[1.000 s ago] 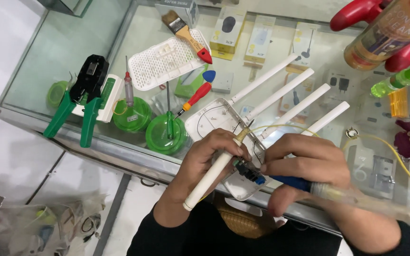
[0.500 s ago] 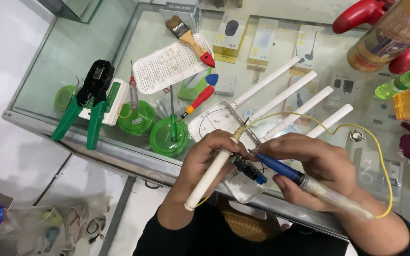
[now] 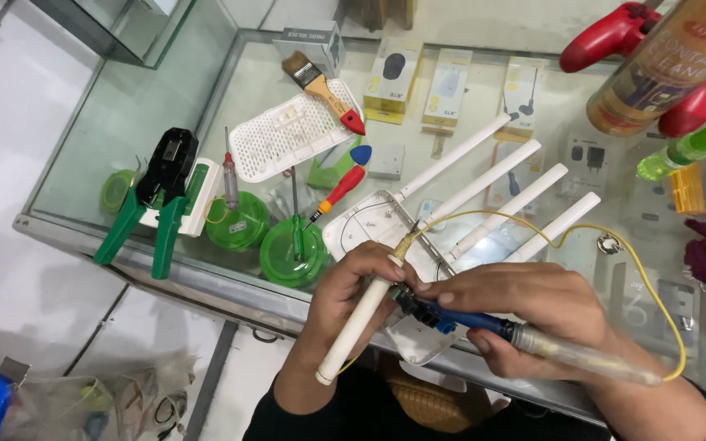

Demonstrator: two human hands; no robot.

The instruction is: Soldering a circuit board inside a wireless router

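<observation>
Glass table (image 3: 108, 122) here is really a display case, and through the top you can see small boxes lying flat: a yellow-and-white one with a dark oval picture (image 3: 393, 77), a paler one beside it (image 3: 449, 86) and one more to the right (image 3: 525, 90). Top right stands a brown spray can (image 3: 663, 69) with a big label, with a red game controller (image 3: 614, 33) behind it and a green-capped bottle (image 3: 688, 147) just below. Two round green tubs (image 3: 288, 245) sit near the front edge, each with a thin tool standing in it, though what else is inside I can't tell. Green-handled crimper (image 3: 153, 200) lies left of them, a white vented cover (image 3: 292, 135) and a brush (image 3: 320, 86) behind. Left hand (image 3: 353, 298) has its fingers wrapped around a white antenna (image 3: 357, 327) that sticks out past the table's front edge. Right hand (image 3: 525, 314) is clamped on a blue soldering iron (image 3: 484, 322), tip right at the antenna's top end, yellow cord (image 3: 565, 237) looping off to the right. Open router (image 3: 386, 229) with four more antennas lies right behind the hands. Most open glass is far left; the right side is crowded.
</observation>
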